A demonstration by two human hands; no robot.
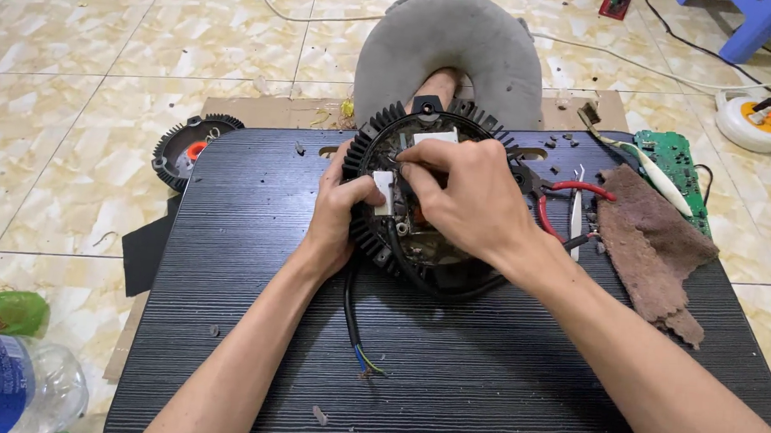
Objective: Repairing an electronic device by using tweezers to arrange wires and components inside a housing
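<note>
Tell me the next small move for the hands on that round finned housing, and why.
Probably keep the left hand bracing the round finned housing and let the right hand work its fingertips on the small part inside. The right fingers are pinched near the white block, and the housing lies loose on the black ribbed board, so it could turn if let go.

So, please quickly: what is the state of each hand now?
Left hand: closed on the rim of the round finned housing, thumb on a white block.
Right hand: fingertips pinched inside the housing; on what cannot be told.
</note>
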